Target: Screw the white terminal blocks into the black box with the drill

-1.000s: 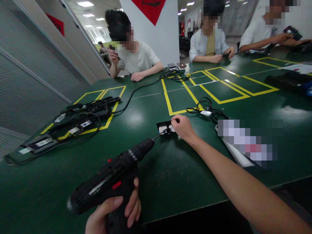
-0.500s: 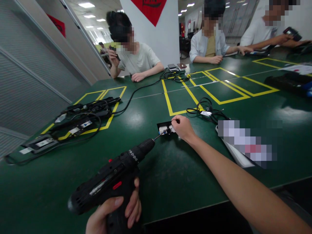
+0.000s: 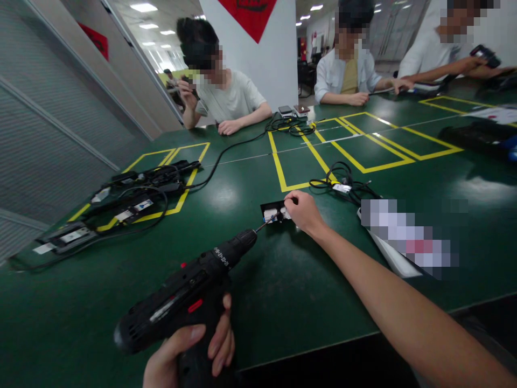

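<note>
My left hand [image 3: 216, 345] is wrapped round the grip of a black cordless drill [image 3: 181, 293] with red buttons. Its long thin bit points up and to the right, and the tip ends at a small black device with white labels [image 3: 270, 214]. Whether the tip sits in a screw is too small to tell. My right hand [image 3: 304, 213] is closed on the right end of that device, on the table, with the fingertips partly hidden behind the hand.
Black devices with cables [image 3: 137, 205] lie at left on the green table [image 3: 226, 202]. Coiled cable [image 3: 343, 186] and a white-edged, pixelated object [image 3: 398, 258] lie to the right. Yellow tape [image 3: 278, 161] marks rectangles. Several people sit opposite; one [image 3: 230, 97] rests a hand on the table.
The drill and both my hands hold almost the same place, the drill's rear shifting very slightly. Opposite, one person's raised hand and another's hand at right have moved a little.
</note>
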The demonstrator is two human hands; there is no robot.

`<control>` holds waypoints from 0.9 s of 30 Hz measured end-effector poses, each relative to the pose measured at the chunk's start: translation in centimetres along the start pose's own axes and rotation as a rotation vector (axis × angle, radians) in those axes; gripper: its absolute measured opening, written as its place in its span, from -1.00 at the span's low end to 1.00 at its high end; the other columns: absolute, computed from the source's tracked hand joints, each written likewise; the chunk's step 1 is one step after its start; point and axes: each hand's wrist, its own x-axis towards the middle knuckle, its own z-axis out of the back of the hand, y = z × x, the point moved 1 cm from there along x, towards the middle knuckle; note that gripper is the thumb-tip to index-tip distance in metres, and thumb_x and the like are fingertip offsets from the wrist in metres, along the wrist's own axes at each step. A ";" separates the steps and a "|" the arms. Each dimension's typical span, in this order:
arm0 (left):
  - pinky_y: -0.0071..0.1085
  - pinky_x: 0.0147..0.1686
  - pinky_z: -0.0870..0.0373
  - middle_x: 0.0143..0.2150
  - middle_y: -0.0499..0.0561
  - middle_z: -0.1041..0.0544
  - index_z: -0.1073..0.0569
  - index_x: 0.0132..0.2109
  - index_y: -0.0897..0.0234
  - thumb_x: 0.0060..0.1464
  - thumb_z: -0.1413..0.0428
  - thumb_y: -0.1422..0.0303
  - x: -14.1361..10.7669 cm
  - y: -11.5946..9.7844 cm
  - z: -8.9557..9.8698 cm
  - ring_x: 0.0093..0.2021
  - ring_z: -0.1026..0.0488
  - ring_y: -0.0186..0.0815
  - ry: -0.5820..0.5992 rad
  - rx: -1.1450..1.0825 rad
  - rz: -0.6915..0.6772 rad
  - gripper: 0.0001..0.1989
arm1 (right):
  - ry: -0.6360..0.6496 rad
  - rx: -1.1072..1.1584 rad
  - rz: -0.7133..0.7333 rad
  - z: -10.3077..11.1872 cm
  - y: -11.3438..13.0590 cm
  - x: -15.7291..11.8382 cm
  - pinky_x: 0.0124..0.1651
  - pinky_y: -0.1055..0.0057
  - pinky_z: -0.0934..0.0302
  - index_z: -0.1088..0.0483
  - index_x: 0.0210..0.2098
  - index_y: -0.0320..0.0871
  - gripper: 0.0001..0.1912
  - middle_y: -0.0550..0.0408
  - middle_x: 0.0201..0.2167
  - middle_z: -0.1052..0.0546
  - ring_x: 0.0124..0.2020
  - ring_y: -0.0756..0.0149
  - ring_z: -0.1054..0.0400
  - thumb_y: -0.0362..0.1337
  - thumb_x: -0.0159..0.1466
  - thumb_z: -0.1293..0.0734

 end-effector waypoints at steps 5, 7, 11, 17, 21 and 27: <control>-0.27 -0.52 -0.27 -0.57 -0.04 -0.33 -0.29 -0.05 0.34 0.05 0.04 0.29 -0.1 0.1 0.0 -0.64 -0.30 -0.31 0.017 0.002 0.001 -0.67 | -0.004 -0.007 0.000 0.0 -0.1 0.1 -0.31 0.43 -0.14 -0.42 -0.51 -0.17 -0.79 0.10 -0.49 -0.50 -0.40 0.31 -0.35 -0.36 0.13 -0.18; -0.28 -0.53 -0.27 -0.57 -0.04 -0.33 -0.29 -0.03 0.34 0.05 0.04 0.29 -0.1 0.1 0.0 -0.64 -0.31 -0.31 0.024 0.000 -0.005 -0.66 | -0.005 -0.010 -0.005 0.0 -0.1 0.1 -0.32 0.43 -0.14 -0.42 -0.50 -0.16 -0.79 0.10 -0.49 -0.49 -0.40 0.31 -0.34 -0.36 0.14 -0.18; -0.27 -0.53 -0.28 -0.57 -0.04 -0.34 -0.27 0.00 0.35 0.05 0.04 0.29 -0.2 0.2 0.1 -0.64 -0.32 -0.30 0.027 0.003 -0.021 -0.63 | -0.018 -0.018 -0.020 0.1 -0.2 0.2 -0.29 0.42 -0.15 -0.42 -0.49 -0.17 -0.80 0.08 -0.46 -0.50 -0.38 0.30 -0.34 -0.35 0.14 -0.17; -0.28 -0.53 -0.27 -0.56 -0.03 -0.34 -0.24 0.06 0.39 0.05 0.03 0.27 -0.3 0.3 0.2 -0.64 -0.33 -0.29 -0.011 -0.010 0.009 -0.55 | -0.054 -0.034 -0.039 0.4 -0.4 0.4 -0.24 0.39 -0.16 -0.42 -0.46 -0.19 -0.80 0.03 -0.41 -0.51 -0.33 0.26 -0.34 -0.33 0.16 -0.17; -0.29 -0.53 -0.27 -0.56 -0.03 -0.33 -0.27 0.03 0.40 0.05 0.02 0.26 -0.2 0.2 0.0 -0.63 -0.32 -0.30 -0.009 -0.006 0.021 -0.58 | -0.050 -0.038 -0.037 0.5 -0.4 0.4 -0.22 0.39 -0.17 -0.42 -0.45 -0.18 -0.80 0.03 -0.39 -0.51 -0.32 0.27 -0.35 -0.34 0.16 -0.17; -0.29 -0.53 -0.27 -0.57 -0.04 -0.32 -0.29 -0.02 0.37 0.04 0.01 0.26 -0.1 0.2 -0.1 -0.64 -0.31 -0.31 0.023 0.008 0.038 -0.63 | -0.047 -0.046 -0.036 0.4 -0.4 0.4 -0.22 0.39 -0.17 -0.42 -0.45 -0.18 -0.79 0.02 -0.39 -0.52 -0.31 0.26 -0.35 -0.34 0.17 -0.17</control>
